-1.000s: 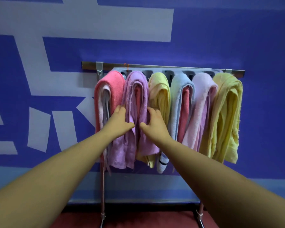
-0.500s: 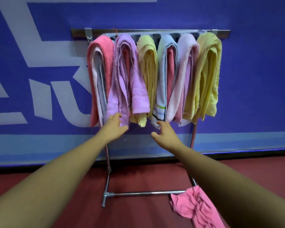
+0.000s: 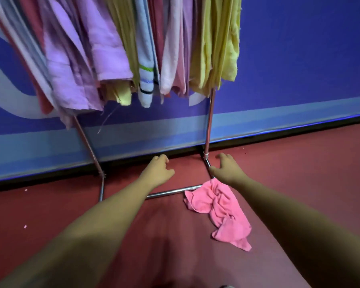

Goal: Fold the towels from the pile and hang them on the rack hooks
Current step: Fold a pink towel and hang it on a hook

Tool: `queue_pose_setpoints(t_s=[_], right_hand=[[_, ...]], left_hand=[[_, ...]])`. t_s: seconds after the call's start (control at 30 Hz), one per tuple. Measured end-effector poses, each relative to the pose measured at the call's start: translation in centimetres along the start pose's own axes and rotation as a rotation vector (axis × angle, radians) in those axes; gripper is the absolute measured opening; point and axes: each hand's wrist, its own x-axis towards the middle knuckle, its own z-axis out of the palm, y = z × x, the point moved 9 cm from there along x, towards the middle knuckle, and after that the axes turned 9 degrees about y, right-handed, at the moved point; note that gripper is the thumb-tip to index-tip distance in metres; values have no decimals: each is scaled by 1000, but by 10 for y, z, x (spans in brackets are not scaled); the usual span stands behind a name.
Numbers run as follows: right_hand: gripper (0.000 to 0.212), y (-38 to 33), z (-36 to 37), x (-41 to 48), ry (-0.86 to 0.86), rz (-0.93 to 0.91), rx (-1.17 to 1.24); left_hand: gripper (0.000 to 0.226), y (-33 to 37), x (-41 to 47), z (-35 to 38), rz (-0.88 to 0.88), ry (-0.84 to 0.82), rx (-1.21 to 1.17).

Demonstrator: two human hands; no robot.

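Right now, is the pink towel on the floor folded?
Not folded: the pink towel lies crumpled, with irregular wrinkles, on the red floor.

Rack (image 3: 208, 125) top and towels (image 3: 112, 48) cut off above.

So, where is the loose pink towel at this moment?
In the head view, the pink towel lies crumpled on the red floor, right of centre, over the right end of the rack's base bar, close below the right hand.

A single head-worn camera looks forward and steeply down, close to the rack (image 3: 208, 125), so the hanging towels (image 3: 112, 48) are cut off at the top edge. The floor (image 3: 299, 173) fills the lower half, and the person's arms (image 3: 92, 225) reach in from the bottom corners.
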Motion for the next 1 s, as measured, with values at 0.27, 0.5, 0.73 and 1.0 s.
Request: queue_pose_setpoints(t_s=[0.27, 0.5, 0.73, 1.0], right_hand=[[48, 113, 69, 42, -118, 137, -95], [47, 185, 168, 63, -269, 242, -190], [65, 277, 283, 58, -362, 350, -302], [40, 270, 283, 28, -415, 282, -328]], left_hand=[[36, -40, 39, 149, -45, -163, 19], [24, -91, 63, 260, -83, -292, 45], [75, -137, 52, 357, -55, -491, 134], [37, -149, 39, 383, 216, -397, 336]])
